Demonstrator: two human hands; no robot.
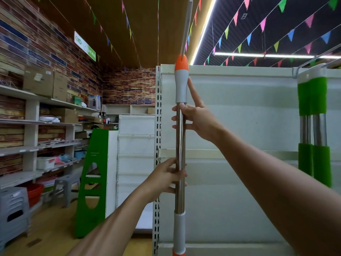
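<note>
A long mop pole stands upright in front of me, with a shiny steel shaft, a grey grip and an orange cap at its top. A thin grey rod runs up from the cap toward the ceiling. My right hand grips the steel shaft just under the grey grip, its index finger pointing straight up along the grip. My left hand holds the shaft lower down, fingers wrapped around it. A second grey sleeve sits near the bottom of the frame.
A white shelving unit stands right behind the pole, with a perforated upright. Other poles with green foam sleeves hang at the right. Wall shelves with boxes, grey stools and a green display end line the left.
</note>
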